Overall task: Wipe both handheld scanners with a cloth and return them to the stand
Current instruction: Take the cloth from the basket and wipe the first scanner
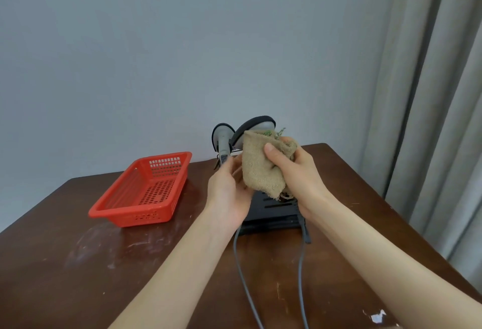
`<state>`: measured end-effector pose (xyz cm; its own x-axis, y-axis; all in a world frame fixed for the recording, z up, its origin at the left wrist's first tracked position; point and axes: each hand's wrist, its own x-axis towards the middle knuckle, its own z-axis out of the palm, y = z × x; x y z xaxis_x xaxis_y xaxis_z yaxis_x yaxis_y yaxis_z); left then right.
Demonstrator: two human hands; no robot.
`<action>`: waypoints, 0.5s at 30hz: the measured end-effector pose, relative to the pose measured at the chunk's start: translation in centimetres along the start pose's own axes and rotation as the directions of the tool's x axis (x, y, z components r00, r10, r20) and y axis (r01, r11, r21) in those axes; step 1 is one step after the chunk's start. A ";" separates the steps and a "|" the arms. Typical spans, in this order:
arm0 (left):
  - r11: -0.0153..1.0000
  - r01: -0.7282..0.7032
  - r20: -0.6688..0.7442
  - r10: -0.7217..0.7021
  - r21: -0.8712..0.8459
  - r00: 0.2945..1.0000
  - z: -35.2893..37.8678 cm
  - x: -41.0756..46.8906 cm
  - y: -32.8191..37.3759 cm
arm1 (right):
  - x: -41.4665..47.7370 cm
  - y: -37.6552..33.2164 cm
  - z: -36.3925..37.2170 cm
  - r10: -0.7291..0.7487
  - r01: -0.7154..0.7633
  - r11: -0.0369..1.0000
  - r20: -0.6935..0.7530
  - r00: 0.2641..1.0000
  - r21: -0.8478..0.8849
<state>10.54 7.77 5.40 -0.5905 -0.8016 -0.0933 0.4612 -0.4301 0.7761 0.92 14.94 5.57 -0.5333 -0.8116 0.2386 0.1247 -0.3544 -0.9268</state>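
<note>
A tan cloth [260, 169] is bunched in my right hand [297, 177], whose thumb and fingers curl round it. The cloth covers the body of a grey and black scanner [257, 125] raised above the black stand [271, 214]; only its head shows over the cloth. My left hand [229, 193] is curled under that scanner, its grip hidden behind the cloth. A second grey scanner [223, 141] stands upright just behind and to the left, its lower part hidden by my left hand.
An orange perforated basket [142, 193] sits left of the stand on the dark wooden table [78, 263]. Two grey cables [301, 271] run from the stand toward me. A curtain [443, 120] hangs at the right, past the table's edge.
</note>
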 end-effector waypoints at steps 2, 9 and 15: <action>0.994 0.036 0.057 -0.042 0.102 0.998 0.0 -0.3 -0.3 | 0.1 0.0 0.0 -0.012 0.012 1.000 -0.018 1.000 -0.010; 0.976 0.058 0.223 -0.105 0.209 0.969 1.3 -0.6 -0.3 | 0.3 -0.3 -0.2 0.034 -0.033 0.999 -0.035 0.999 0.015; 0.979 0.116 0.216 -0.152 0.169 0.964 1.9 -0.3 -0.8 | 0.3 -0.7 -0.8 0.092 -0.092 0.995 0.006 0.996 -0.042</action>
<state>9.10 9.16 5.95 -0.7829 -0.6179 -0.0729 0.2706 -0.4437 0.8543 0.02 15.30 6.09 -0.5146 -0.8435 0.1537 0.1376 -0.2582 -0.9562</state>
